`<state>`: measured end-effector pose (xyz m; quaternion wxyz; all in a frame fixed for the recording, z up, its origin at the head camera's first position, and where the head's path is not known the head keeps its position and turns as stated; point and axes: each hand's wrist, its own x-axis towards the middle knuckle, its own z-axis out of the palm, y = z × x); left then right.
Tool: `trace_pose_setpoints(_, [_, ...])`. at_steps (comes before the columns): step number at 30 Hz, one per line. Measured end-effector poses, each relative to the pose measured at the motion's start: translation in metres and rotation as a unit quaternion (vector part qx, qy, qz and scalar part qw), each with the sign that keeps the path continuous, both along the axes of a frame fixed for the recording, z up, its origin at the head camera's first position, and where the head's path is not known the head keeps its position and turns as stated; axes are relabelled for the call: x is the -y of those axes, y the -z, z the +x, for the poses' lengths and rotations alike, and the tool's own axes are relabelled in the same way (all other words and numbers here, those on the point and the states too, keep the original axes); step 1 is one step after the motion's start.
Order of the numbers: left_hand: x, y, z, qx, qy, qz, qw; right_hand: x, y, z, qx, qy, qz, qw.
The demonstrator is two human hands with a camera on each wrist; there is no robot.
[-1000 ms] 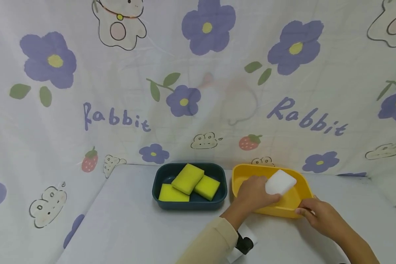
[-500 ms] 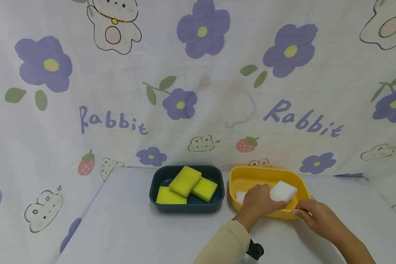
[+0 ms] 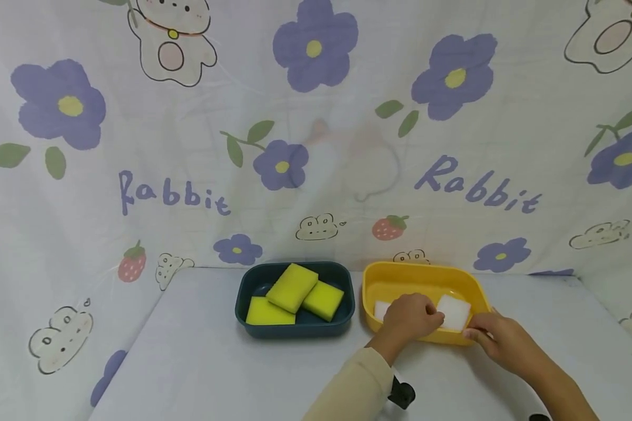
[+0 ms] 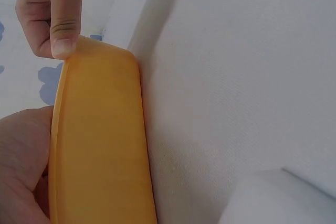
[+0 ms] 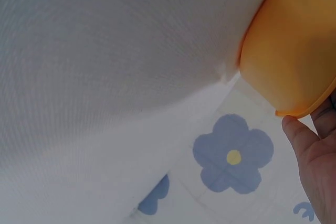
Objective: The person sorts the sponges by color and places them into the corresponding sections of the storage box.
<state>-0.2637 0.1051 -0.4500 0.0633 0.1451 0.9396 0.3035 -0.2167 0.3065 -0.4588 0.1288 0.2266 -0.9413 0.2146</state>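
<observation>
In the head view, my left hand is over the yellow plastic container, thumb and forefinger beside a white sponge. That sponge lies inside at the right end, tilted toward the front wall. Part of another white sponge shows left of the hand. My right hand pinches the container's front right corner, thumb outside the rim. In the left wrist view, the container's front wall hides the left fingertips, while the right hand grips the corner above. The right wrist view shows the right hand at the rim.
A dark green container stands just left of the yellow one, with several yellow sponges piled in it. Both stand on a white-covered table. Close behind hangs a patterned cloth.
My left hand has lowered the white sponge into the yellow container and let go of it. The right hand keeps its pinch on the corner. The head view has shifted slightly.
</observation>
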Motion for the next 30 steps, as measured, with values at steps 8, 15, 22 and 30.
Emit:
trace_pose_setpoints(8, [-0.002,0.004,-0.001,0.010,0.000,-0.019,0.9998,0.000,0.002,0.001,-0.013,-0.002,-0.002,1.000])
trace_pose_setpoints(15, [-0.001,0.011,-0.005,-0.021,0.024,-0.018,0.9993,0.000,0.001,0.001,0.007,0.005,0.000,1.000])
trace_pose_setpoints(22, [0.005,0.014,-0.003,-0.151,0.017,-0.106,0.9827,0.000,0.004,0.000,-0.036,-0.010,-0.006,0.999])
trace_pose_setpoints(30, [0.009,0.007,0.000,-0.105,0.022,-0.201,0.9738,0.002,0.001,0.001,0.013,0.013,0.002,1.000])
